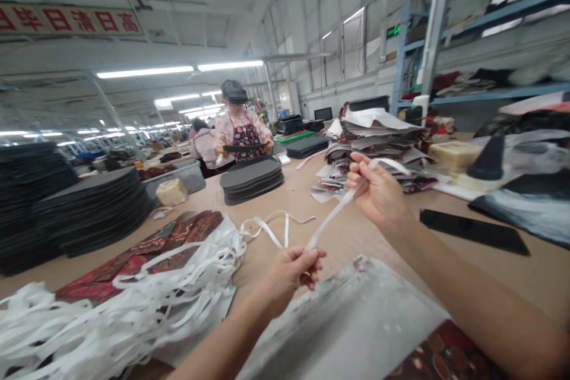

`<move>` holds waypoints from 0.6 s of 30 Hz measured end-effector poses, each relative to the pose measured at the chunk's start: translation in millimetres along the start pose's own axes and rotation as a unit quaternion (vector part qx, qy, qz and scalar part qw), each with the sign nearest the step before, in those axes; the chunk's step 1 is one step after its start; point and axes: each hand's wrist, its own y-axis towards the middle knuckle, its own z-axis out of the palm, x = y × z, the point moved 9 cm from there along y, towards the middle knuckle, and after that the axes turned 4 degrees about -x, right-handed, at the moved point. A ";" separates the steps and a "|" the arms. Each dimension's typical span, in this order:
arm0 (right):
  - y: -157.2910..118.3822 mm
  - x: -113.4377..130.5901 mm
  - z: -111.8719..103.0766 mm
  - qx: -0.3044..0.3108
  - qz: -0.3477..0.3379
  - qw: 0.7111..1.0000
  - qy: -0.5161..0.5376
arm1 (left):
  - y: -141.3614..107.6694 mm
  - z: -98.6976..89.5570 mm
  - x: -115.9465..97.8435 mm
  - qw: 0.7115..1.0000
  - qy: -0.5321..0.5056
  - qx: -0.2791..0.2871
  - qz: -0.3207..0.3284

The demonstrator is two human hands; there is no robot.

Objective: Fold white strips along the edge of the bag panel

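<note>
A white strip [333,212] is stretched at a slant between my two hands. My left hand [296,273], lower and nearer, pinches its lower end, and a loose length of strip lies on the table just behind. Higher and to the right, my right hand [376,190] grips the strip with closed fingers, its free end curling out to the right. Beneath my hands lies a greyish-white sheet [351,320] with patterned red-brown fabric [449,356] at its lower right. A tangled heap of white strips [178,285] is at the left, over patterned fabric.
Stacks of dark panels [98,208] stand at the left, with a smaller stack [252,181] mid-table. A paper and fabric pile [374,136] is behind my right hand. A black flat object [474,231] lies right. Across the table stands a person [243,130] in an apron.
</note>
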 end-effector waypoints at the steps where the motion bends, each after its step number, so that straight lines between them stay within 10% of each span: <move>1: 1.1 -2.5 -5.3 -0.010 0.007 1.000 -0.013 | -10.1 -12.6 3.0 0.999 -0.040 -0.018 -0.016; 11: -47.4 -66.9 -70.9 0.061 0.179 0.929 -0.318 | -120.8 -99.6 27.1 0.983 -0.023 -0.162 -0.081; 18: -86.6 -76.9 -100.7 0.263 0.162 0.645 -0.699 | -184.2 -137.8 35.7 0.933 0.231 -0.265 -0.072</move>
